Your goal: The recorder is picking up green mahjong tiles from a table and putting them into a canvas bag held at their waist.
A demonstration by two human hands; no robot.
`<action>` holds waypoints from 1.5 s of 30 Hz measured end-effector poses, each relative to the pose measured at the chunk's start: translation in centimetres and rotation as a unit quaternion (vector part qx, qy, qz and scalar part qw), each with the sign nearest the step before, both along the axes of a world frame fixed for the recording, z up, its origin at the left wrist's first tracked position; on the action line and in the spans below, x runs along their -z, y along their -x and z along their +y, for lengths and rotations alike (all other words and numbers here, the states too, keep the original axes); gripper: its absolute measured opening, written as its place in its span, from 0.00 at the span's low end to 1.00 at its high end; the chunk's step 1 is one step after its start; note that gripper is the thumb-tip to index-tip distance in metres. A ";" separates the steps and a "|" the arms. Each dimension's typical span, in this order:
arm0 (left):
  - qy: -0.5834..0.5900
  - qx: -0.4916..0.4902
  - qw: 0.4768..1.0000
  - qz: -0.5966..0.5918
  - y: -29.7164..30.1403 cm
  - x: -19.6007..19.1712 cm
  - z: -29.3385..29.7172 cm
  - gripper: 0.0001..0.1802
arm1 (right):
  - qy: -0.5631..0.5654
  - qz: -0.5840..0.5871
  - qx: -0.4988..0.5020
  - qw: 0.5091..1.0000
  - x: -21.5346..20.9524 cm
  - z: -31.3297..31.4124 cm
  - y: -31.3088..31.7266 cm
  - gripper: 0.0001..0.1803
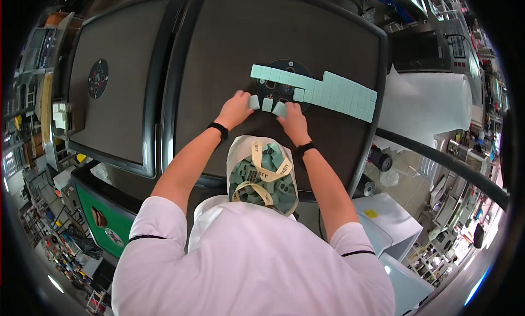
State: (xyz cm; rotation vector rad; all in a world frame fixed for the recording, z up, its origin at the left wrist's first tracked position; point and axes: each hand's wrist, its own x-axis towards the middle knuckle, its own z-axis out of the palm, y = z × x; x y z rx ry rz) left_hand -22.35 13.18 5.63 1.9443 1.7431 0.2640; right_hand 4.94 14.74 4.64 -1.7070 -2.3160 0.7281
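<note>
My left hand (235, 109) is closed on a pale green mahjong tile (254, 102) at its fingertips. A second tile (279, 109) is pinched in my right hand (296, 123), tilted a little. Between the two hands lies a single loose tile (267, 104), touched by neither. Just beyond, a row of tiles (281, 76) runs to the right and joins a wider block of tiles (344, 95), laid edge to edge. One tile (298, 94) juts from the near side of that block. All show plain pale green faces upward.
The tiles rest on a dark mahjong table (219, 48) with a raised black rim and a round centre panel (290, 65). Against my body stands an open bag (234, 152) of green tiles. A second table (123, 40) is at left; a large white roll (437, 100) is at right.
</note>
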 end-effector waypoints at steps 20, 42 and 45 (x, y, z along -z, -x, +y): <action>0.175 -0.006 0.959 -0.221 -3.0 -25.9 -16.8 0.31 | 0.182 0.066 0.015 0.981 -28.4 -17.3 -3.0 0.32; 0.001 0.164 0.986 -0.033 -3.5 -1.2 -2.1 0.37 | -0.060 -0.116 -0.043 0.991 -2.5 2.1 -4.7 0.42; -0.006 0.147 0.989 -0.020 -5.4 -0.5 -0.3 0.38 | -0.040 -0.128 -0.035 0.990 -0.9 1.9 -4.5 0.44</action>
